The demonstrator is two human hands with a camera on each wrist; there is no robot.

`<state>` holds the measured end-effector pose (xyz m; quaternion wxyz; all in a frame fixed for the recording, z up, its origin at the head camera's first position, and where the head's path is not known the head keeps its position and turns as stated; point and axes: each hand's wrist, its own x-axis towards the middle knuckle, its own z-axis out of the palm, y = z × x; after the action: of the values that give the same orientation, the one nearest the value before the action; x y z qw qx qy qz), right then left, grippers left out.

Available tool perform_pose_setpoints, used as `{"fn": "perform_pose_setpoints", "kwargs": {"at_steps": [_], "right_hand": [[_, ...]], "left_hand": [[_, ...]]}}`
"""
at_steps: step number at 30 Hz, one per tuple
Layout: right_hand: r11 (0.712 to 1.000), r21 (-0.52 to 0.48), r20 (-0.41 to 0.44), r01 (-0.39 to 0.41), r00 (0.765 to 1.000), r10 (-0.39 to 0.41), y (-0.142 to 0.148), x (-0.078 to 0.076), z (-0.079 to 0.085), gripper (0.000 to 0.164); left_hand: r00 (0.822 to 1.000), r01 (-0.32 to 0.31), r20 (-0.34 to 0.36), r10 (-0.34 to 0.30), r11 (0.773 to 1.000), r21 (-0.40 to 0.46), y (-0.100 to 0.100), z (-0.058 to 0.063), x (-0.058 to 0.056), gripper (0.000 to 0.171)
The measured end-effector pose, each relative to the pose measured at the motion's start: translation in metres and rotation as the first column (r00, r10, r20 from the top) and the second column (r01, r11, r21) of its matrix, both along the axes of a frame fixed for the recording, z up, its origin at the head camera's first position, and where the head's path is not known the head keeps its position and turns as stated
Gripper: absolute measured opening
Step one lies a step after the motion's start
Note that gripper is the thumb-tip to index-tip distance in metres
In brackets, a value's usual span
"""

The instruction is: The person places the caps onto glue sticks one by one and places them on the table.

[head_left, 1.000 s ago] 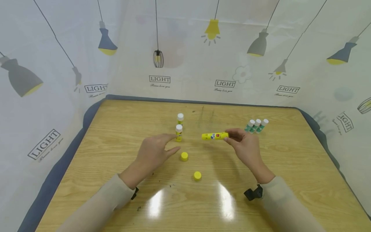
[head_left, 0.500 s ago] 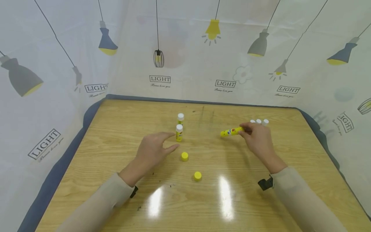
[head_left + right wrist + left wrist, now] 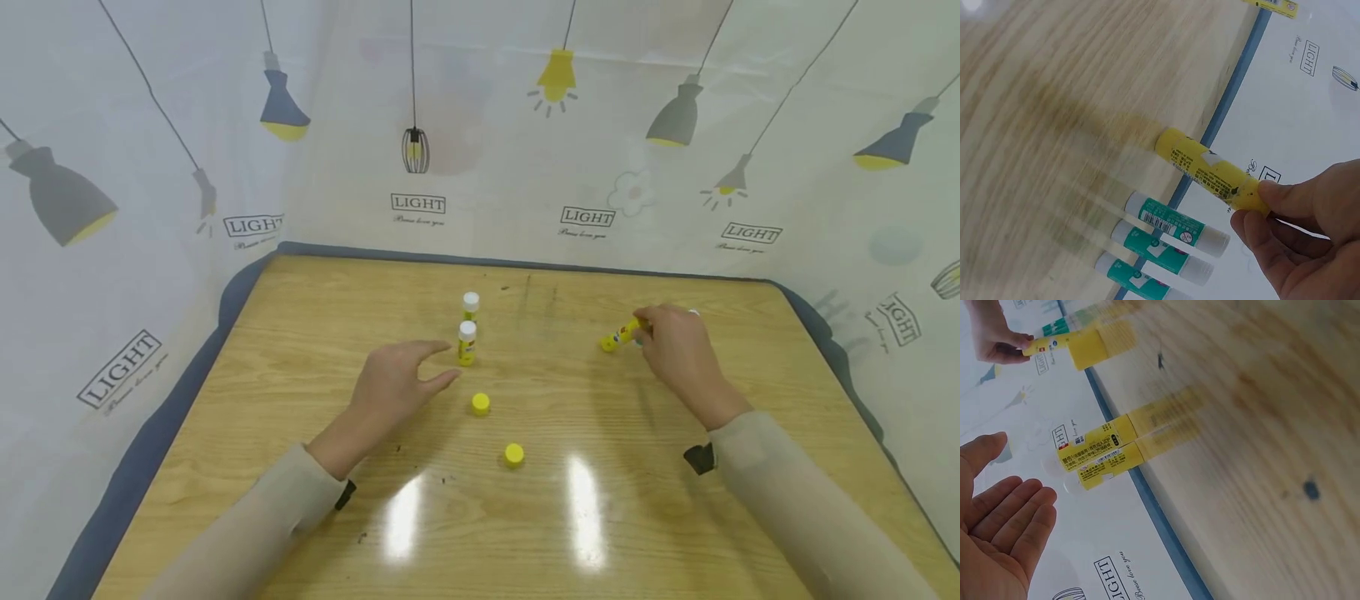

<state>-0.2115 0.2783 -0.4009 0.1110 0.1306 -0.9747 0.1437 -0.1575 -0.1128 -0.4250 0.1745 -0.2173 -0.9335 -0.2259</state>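
Observation:
My right hand (image 3: 678, 342) pinches a yellow glue stick (image 3: 1200, 165) by one end between thumb and fingers. The glue stick tilts, its free end pointing down to the left. Three green glue sticks (image 3: 1163, 220) with white caps stand in a row beside it in the right wrist view; in the head view my right hand mostly hides them. My left hand (image 3: 393, 379) holds nothing, its thumb and fingers spread apart. Just beyond its fingertips stand two yellow glue sticks (image 3: 467, 350) with white caps, one behind the other.
Two loose yellow caps, a farther cap (image 3: 481, 405) and a nearer cap (image 3: 513, 456), lie on the wooden table (image 3: 300, 517) between the hands. A white cloth (image 3: 495, 133) printed with lamps rises behind the table and along its sides.
My right hand has moved right with the yellow glue stick, from mid-table to in front of the green ones. The glue stick has gone from level to tilted. My left hand has barely moved.

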Motion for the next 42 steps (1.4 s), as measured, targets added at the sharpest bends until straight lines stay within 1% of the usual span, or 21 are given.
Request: {"fn": "perform_pose_setpoints", "kwargs": {"at_steps": [7,10,14,19,26,31,38,42], "right_hand": [[0.997,0.077,0.043,0.009,0.999,-0.012,0.002,-0.004,0.006,0.028],[0.996,0.086,0.057,0.009,0.998,-0.014,0.003,-0.005,0.008,0.028],[0.995,0.095,0.056,0.004,0.998,-0.009,0.003,-0.008,0.009,0.027],[0.992,0.129,0.065,0.007,0.998,-0.016,0.004,-0.013,0.010,0.030],[0.994,0.113,0.050,0.011,0.999,-0.016,0.004,-0.016,0.008,0.030],[0.993,0.113,0.056,0.022,0.998,-0.029,0.003,-0.016,0.009,0.031],[0.995,0.096,0.062,0.039,0.997,-0.045,0.001,-0.014,0.010,0.031],[0.995,0.087,0.050,0.040,0.998,-0.044,0.002,-0.014,0.008,0.031]], "left_hand": [[1.000,0.002,0.010,-0.002,1.000,-0.002,0.000,0.000,-0.001,0.041],[1.000,0.003,0.016,-0.003,1.000,-0.003,0.000,0.000,0.000,0.040],[1.000,0.009,0.009,-0.009,1.000,-0.003,-0.001,0.001,0.002,0.039],[1.000,0.001,0.012,-0.001,1.000,-0.013,-0.001,0.001,0.002,0.039],[1.000,0.003,0.014,-0.002,1.000,-0.008,-0.001,0.000,0.002,0.038],[1.000,0.002,0.020,-0.002,1.000,-0.001,0.000,-0.001,0.001,0.038],[0.997,-0.039,0.061,0.040,0.999,-0.002,0.001,0.003,0.001,0.041],[0.996,-0.047,0.079,0.047,0.999,-0.005,0.002,0.005,0.001,0.042]]}}
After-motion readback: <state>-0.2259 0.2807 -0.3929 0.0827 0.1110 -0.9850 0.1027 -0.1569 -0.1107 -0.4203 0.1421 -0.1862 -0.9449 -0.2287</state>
